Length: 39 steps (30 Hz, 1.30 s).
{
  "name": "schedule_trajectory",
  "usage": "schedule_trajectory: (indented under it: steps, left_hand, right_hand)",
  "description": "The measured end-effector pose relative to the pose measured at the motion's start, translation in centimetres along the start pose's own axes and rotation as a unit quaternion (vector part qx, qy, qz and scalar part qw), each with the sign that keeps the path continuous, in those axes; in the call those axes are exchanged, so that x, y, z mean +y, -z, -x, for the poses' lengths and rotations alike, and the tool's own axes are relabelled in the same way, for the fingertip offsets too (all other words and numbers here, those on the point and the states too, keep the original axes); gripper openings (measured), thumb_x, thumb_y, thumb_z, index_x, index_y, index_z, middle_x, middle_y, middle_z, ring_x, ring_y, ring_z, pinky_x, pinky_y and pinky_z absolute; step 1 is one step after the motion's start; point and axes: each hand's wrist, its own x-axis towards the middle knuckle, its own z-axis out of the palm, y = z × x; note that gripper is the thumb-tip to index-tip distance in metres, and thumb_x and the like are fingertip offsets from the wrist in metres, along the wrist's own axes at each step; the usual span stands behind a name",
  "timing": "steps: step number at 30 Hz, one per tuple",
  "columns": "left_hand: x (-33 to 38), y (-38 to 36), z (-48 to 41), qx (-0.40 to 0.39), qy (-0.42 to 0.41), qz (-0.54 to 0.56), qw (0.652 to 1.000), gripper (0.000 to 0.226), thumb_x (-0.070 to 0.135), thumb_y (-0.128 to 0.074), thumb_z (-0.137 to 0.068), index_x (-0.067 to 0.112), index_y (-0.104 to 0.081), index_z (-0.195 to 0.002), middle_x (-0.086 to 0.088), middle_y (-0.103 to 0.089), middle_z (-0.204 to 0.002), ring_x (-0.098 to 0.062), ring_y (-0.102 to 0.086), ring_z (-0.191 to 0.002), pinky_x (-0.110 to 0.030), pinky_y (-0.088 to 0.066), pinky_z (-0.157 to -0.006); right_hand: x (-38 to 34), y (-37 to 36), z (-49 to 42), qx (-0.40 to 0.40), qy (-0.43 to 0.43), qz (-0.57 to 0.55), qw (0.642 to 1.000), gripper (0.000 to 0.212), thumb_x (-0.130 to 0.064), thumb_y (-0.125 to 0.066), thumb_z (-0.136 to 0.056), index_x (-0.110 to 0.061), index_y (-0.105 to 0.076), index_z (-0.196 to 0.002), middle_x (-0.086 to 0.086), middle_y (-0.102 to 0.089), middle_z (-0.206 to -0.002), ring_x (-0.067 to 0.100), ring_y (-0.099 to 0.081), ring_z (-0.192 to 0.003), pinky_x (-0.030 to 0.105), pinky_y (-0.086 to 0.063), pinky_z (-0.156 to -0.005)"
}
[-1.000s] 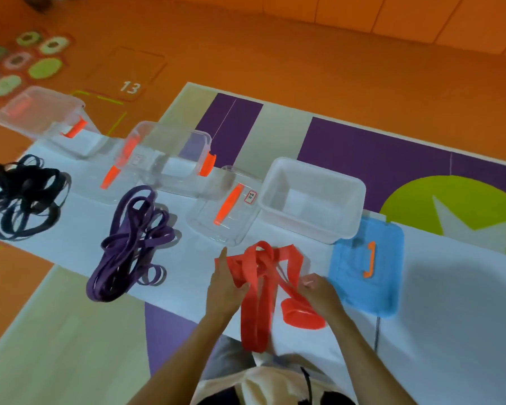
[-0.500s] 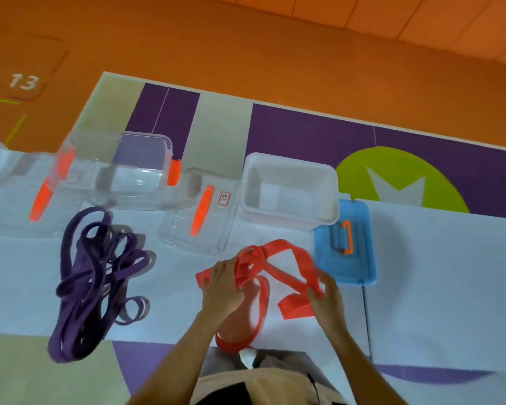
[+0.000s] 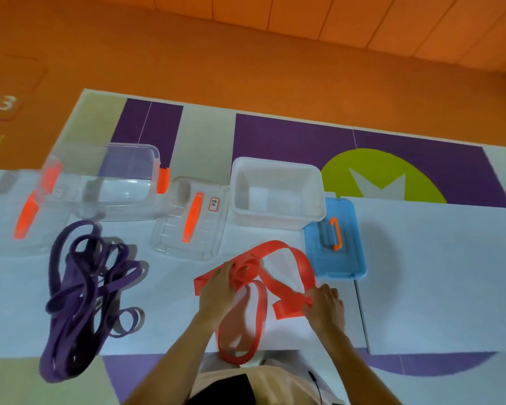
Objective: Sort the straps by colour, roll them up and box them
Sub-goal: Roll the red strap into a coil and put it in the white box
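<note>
1. Holds red strap (image 3: 303, 261) on white sheet (image 3: 435, 273), just before white box (image 3: 263, 219).
2. Grips tangle with left hand (image 3: 216, 290), fingers curled; pinches 1 end with right hand (image 3: 326, 305).
3. Draws loops wider apart than 1 second ago.
4. Points to untangling underway; rolling not begun.

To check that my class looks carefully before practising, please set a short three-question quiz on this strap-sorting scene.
1. True or false: the white box already holds a rolled strap.
2. The lid lying right of the white box is: A green, B blue, C black.
3. Which colour of strap do the left hand and the right hand grip?
Key: 1 false; 2 B; 3 red, the red strap.
</note>
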Motion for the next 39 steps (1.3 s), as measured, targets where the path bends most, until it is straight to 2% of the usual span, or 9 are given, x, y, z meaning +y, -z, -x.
schedule_trajectory:
  steps: [3, 8, 12, 15, 20, 25, 31, 34, 39]
  left_hand:
    - [0.8, 0.4, -0.4, -0.018, 0.041, -0.006, 0.999, 0.063, 0.052, -0.068, -0.088, 0.019, -0.052, -0.139, -0.004, -0.066, -0.123, -0.029, -0.066, -0.116, -0.037, -0.054, -0.096]
    - [3.0, -0.9, 0.5, -0.003, 0.068, -0.11, 0.992, 0.08, 0.035, -0.06, -0.089, 0.028, -0.022, -0.16, -0.007, -0.026, -0.165, -0.033, -0.02, -0.155, -0.054, -0.023, -0.123]
    - [4.6, -1.0, 1.2, -0.003, -0.01, -0.183, 0.983, 0.086, 0.032, -0.06, -0.09, 0.036, -0.014, -0.163, -0.004, -0.006, -0.174, -0.033, 0.0, -0.161, -0.061, -0.006, -0.127]
    - [5.3, -1.0, 1.1, -0.034, -0.071, -0.188, 0.979, 0.09, 0.036, -0.065, -0.086, 0.04, -0.017, -0.162, 0.003, -0.002, -0.173, -0.027, 0.009, -0.161, -0.06, 0.007, -0.125]
    - [7.3, -1.3, 0.9, -0.018, -0.165, -0.092, 0.982, 0.078, 0.057, -0.065, -0.074, 0.041, -0.047, -0.148, 0.008, -0.042, -0.155, -0.02, -0.029, -0.151, -0.054, -0.021, -0.124]
    - [8.5, -1.1, 1.6, -0.058, -0.147, -0.007, 0.987, 0.067, 0.066, -0.069, -0.07, 0.032, -0.067, -0.127, 0.013, -0.064, -0.127, -0.009, -0.06, -0.116, -0.034, -0.05, -0.103]
    - [9.2, -0.3, 2.7, -0.089, -0.081, 0.127, 0.985, 0.041, 0.032, -0.088, -0.081, 0.035, -0.061, -0.112, 0.013, -0.071, -0.108, 0.001, -0.071, -0.097, -0.024, -0.06, -0.087]
    - [10.0, 0.0, 2.9, -0.069, -0.077, 0.138, 0.985, 0.038, 0.035, -0.092, -0.076, 0.033, -0.057, -0.09, 0.019, -0.067, -0.089, 0.004, -0.065, -0.086, -0.015, -0.053, -0.074]
    - [12.7, 0.7, 3.6, -0.065, -0.129, 0.183, 0.972, 0.043, 0.042, -0.091, -0.077, 0.014, -0.059, -0.078, -0.003, -0.06, -0.075, -0.004, -0.053, -0.071, -0.02, -0.045, -0.068]
  right_hand:
    - [0.2, 0.5, -0.5, -0.042, 0.035, -0.011, 0.998, 0.046, -0.025, -0.074, -0.092, -0.029, -0.056, -0.134, -0.002, -0.052, -0.128, 0.022, -0.054, -0.119, 0.034, -0.052, -0.095]
    - [0.4, 1.8, -1.4, -0.057, 0.102, 0.001, 0.993, 0.044, -0.015, -0.064, -0.097, -0.03, -0.054, -0.136, -0.002, -0.054, -0.139, 0.024, -0.057, -0.122, 0.035, -0.052, -0.098]
    - [0.7, 3.9, -2.6, -0.059, 0.092, -0.19, 0.976, 0.03, -0.041, -0.074, -0.09, -0.032, -0.068, -0.118, -0.016, -0.071, -0.111, 0.01, -0.069, -0.1, 0.03, -0.056, -0.086]
    - [0.4, 6.4, -2.7, -0.065, 0.089, -0.342, 0.933, 0.005, -0.028, -0.072, -0.095, -0.031, -0.073, -0.091, -0.008, -0.077, -0.074, 0.01, -0.075, -0.069, 0.034, -0.062, -0.074]
    - [-0.3, 9.6, -2.9, -0.035, 0.101, -0.427, 0.898, 0.025, -0.015, -0.068, -0.097, -0.029, -0.076, -0.077, -0.007, -0.076, -0.072, -0.004, -0.068, -0.067, 0.015, -0.049, -0.068]
    - [0.0, 10.1, -2.5, -0.121, 0.105, -0.42, 0.893, 0.021, -0.014, -0.067, -0.096, -0.027, -0.08, -0.086, -0.007, -0.079, -0.085, -0.001, -0.071, -0.074, 0.013, -0.049, -0.068]
    - [0.7, 11.2, -1.6, -0.158, 0.048, -0.622, 0.766, 0.021, -0.02, -0.057, -0.106, -0.011, -0.075, -0.113, 0.013, -0.08, -0.104, 0.03, -0.078, -0.098, 0.036, -0.061, -0.086]
    - [1.3, 10.9, -2.0, -0.133, 0.081, -0.596, 0.787, 0.023, -0.013, -0.064, -0.1, -0.019, -0.074, -0.119, 0.003, -0.078, -0.114, 0.026, -0.073, -0.112, 0.034, -0.058, -0.092]
    - [0.8, 10.2, -1.4, -0.118, 0.223, -0.476, 0.843, 0.09, -0.007, -0.06, -0.074, -0.053, -0.04, -0.148, -0.026, -0.038, -0.155, -0.013, -0.04, -0.138, 0.015, -0.047, -0.099]
